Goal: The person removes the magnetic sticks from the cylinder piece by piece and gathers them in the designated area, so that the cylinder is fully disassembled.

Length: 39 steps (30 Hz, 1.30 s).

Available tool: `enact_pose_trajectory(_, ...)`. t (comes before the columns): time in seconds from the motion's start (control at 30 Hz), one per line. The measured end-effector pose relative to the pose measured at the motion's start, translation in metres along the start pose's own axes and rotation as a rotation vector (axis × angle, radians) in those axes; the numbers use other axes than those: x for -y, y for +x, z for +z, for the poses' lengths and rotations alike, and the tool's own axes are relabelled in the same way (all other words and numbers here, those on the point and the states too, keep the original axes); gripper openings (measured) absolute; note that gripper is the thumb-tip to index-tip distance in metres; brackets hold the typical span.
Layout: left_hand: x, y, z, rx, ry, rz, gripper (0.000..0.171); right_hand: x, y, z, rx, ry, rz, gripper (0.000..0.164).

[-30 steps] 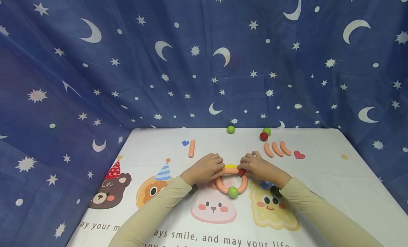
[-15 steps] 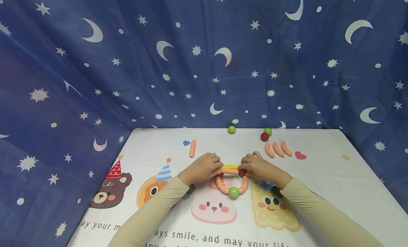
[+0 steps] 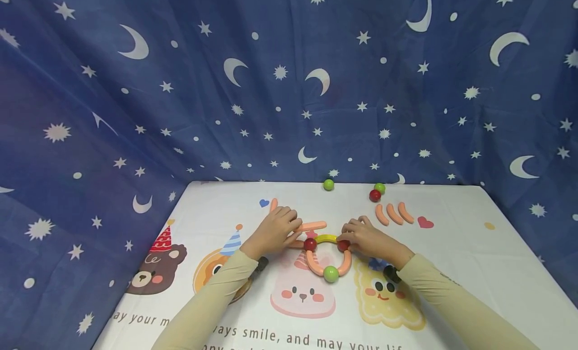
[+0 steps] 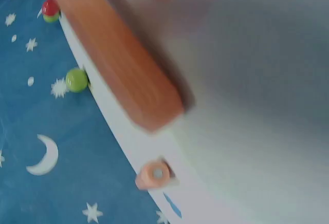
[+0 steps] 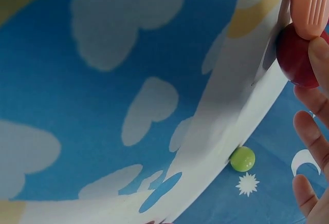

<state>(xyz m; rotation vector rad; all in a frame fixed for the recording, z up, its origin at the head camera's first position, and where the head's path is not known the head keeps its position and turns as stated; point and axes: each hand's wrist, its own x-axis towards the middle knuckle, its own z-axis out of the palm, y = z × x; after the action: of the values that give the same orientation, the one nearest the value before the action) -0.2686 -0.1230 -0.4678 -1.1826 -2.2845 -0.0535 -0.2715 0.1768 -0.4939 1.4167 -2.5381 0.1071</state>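
A ring of toy sticks and balls lies on the table: two curved orange sticks (image 3: 312, 262) meet at a green ball (image 3: 331, 274), red balls (image 3: 310, 244) sit at either side, and a curved yellow stick (image 3: 326, 238) closes the far side. My left hand (image 3: 273, 231) pinches the left end of a straight orange stick (image 3: 314, 225), just beyond the ring. Under that hand, another orange stick (image 4: 118, 54) points outward from the left red ball. My right hand (image 3: 370, 238) holds the right red ball (image 5: 298, 57) with thumb and fingertips.
Beyond the right hand lie three short curved orange sticks (image 3: 394, 214), with a red ball (image 3: 375, 195) and a green ball (image 3: 380, 188). Another green ball (image 3: 328, 185) sits at the back edge. An orange stick (image 3: 273, 204) lies partly behind the left hand. A blue curtain (image 3: 289, 89) hangs behind.
My left hand has moved left and away from me, taking the straight orange stick from across the ring to beyond it. The left red ball now shows. My right hand has stayed put.
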Motion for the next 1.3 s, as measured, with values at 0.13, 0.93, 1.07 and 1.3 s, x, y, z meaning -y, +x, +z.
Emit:
enact_pose_trajectory(0.13,0.010,-0.005,-0.004,-0.045,0.062,-0.060,0.017,0.000,0.000,0.001,0.001,0.008,0.003,0.030)
enact_pose_trajectory(0.93,0.080,-0.048,0.011,-0.038,0.153,-0.381,0.019,0.003,0.000,-0.005,0.042,0.037,0.036,0.030)
enact_pose_trajectory(1.07,0.085,-0.051,0.016,0.049,0.160,-0.412,0.020,0.004,0.000,-0.007,0.054,0.039,0.045,0.030)
enact_pose_trajectory(1.3,0.091,-0.056,0.022,0.161,0.198,-0.445,0.019,0.004,0.000,-0.006,0.039,0.027,0.038,0.030)
